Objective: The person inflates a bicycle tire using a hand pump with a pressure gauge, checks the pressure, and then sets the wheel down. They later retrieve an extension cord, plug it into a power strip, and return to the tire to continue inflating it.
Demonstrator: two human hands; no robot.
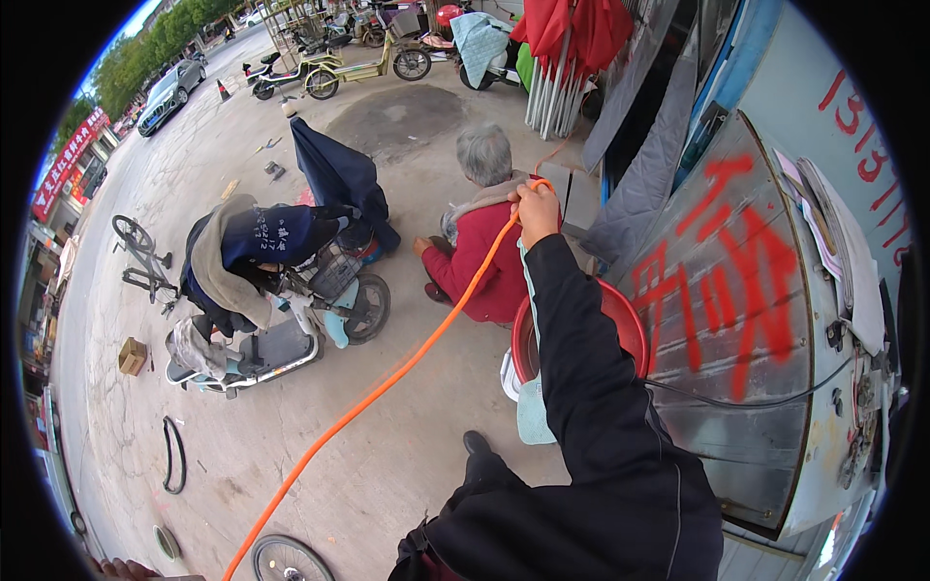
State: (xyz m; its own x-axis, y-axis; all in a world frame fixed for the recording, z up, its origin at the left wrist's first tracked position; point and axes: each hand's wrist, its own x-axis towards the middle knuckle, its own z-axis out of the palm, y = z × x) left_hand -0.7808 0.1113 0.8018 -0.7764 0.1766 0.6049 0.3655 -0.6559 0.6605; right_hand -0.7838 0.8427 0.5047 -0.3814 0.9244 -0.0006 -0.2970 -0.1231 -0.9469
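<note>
My right hand, at the end of a black sleeve reaching forward, is closed around an orange hose. The hose runs from that hand down to the lower left edge, partly smeared by motion. Behind the hand, more of it passes toward the wall. At the lower left rim, my left hand shows only in part; its grip is cut off by the frame. A red basin lies beneath my right arm, partly hidden, with a pale blue piece beside it.
A person in a red jacket sits just ahead of my right hand. An electric scooter with a dark cover stands left. A bicycle wheel and black tyre lie on the ground. A metal panel with red paint stands right.
</note>
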